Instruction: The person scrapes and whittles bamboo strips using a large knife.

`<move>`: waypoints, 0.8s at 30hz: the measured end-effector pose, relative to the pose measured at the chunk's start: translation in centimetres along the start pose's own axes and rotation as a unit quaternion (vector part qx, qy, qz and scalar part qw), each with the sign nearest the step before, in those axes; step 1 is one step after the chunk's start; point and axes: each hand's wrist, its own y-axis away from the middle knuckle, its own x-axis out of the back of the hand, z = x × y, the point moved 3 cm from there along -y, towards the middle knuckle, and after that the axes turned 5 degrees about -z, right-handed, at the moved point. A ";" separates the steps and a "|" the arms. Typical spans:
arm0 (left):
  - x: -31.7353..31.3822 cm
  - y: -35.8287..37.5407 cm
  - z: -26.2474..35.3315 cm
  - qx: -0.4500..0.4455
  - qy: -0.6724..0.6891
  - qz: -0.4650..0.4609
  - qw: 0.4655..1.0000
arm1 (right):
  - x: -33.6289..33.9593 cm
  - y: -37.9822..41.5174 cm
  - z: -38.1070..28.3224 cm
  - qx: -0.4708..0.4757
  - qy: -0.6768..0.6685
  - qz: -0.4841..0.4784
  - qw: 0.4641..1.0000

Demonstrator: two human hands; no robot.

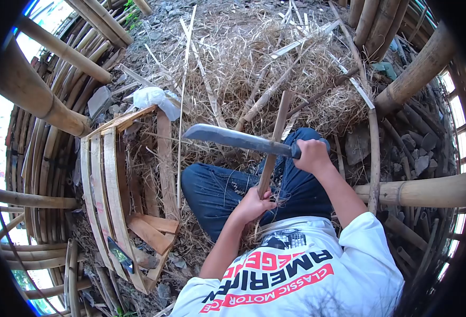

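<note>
My left hand (254,205) is wrapped round the lower end of a bamboo strip (276,132), which slants up and away from my lap. In my right hand (312,156) is the dark handle of a machete (227,138), gripped in a closed fist. Its long grey blade points left and crosses the strip at about mid-length, overlapping it in this view. Both hands are over my legs in dark blue trousers (212,193), with thin shavings on the cloth.
A wooden slatted crate (102,182) stands at my left, a white plastic bag (156,99) on its far corner. Curled bamboo shavings (233,58) and loose strips cover the ground ahead. Thick bamboo poles (417,68) rise on both sides; another pole (423,191) lies at my right elbow.
</note>
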 end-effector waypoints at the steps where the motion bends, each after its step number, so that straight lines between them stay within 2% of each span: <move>1: 0.0 -0.1 0.0 -0.002 0.007 0.002 1.000 | -0.2 -0.4 0.3 -0.003 0.003 0.003 1.000; 10: 0.5 0.7 0.1 0.052 0.046 0.009 0.998 | -1.6 -2.9 0.2 0.007 -0.028 0.026 0.999; 12: 0.1 1.2 -0.3 0.053 0.069 0.002 0.996 | 0.3 -4.5 1.6 -0.111 -0.042 0.005 0.993; 13: -0.3 1.7 -0.4 0.059 0.052 -0.002 0.997 | 0.5 -5.6 3.4 -0.171 -0.028 0.028 0.984; 14: -0.6 2.3 -0.6 0.066 0.034 -0.005 0.997 | 0.9 -6.6 5.7 -0.199 -0.095 0.020 0.975; 15: -0.8 2.4 -1.0 0.002 0.019 -0.019 1.000 | 1.3 -7.1 7.8 -0.219 -0.111 0.033 0.969; 19: -0.6 3.0 1.5 -0.062 -0.043 -0.036 0.997 | 1.3 -5.5 13.6 -0.301 -0.048 -0.015 0.952; 22: -0.2 1.6 1.9 -0.028 -0.009 -0.025 0.999 | -1.1 -1.2 14.0 -0.347 -0.106 -0.017 0.932; 23: 0.0 1.3 1.9 0.004 0.016 -0.023 1.000 | -1.9 0.4 13.8 -0.349 -0.159 -0.025 0.923; 24: 0.0 1.2 1.8 0.041 0.039 -0.023 0.998 | -3.6 2.0 14.1 -0.346 -0.174 0.010 0.922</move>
